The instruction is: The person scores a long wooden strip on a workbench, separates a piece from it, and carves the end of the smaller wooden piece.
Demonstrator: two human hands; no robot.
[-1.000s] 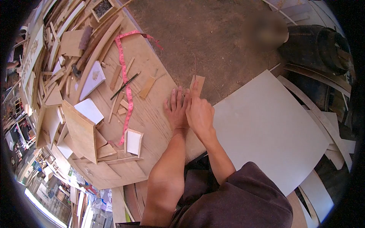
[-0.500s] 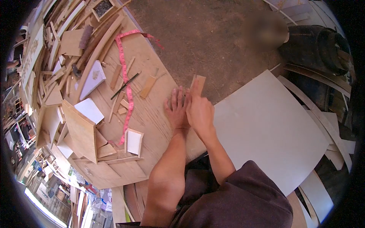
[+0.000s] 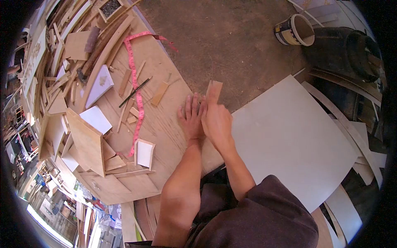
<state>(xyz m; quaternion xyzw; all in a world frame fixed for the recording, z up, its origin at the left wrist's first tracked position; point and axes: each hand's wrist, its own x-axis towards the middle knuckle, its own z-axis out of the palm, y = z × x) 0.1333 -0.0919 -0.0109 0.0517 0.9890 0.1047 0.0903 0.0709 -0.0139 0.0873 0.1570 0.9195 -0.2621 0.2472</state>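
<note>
My left hand [image 3: 192, 118] lies flat on the plywood tabletop [image 3: 171, 142] near its right edge, fingers spread. Right beside it, my right hand [image 3: 218, 125] is closed on a small flat piece of wood [image 3: 214, 90]. The wood sticks out past the fingers, and its lower part is hidden by the hand. To the left on the same top lie a pink tape measure [image 3: 139, 96], a dark pencil [image 3: 135, 93], a thin wooden block [image 3: 159, 94] and a small wooden frame with a white panel [image 3: 144, 154].
A large pale sheet [image 3: 291, 142] lies to my right. Scrap wood [image 3: 78, 45] and a hammer [image 3: 81, 75] crowd the far left, near a tilted plywood panel [image 3: 87, 142]. A bucket [image 3: 294, 31] and a black drum [image 3: 341, 53] stand at the upper right.
The piece of wood and my right hand have shifted very slightly left. My left hand stays flat in place.
</note>
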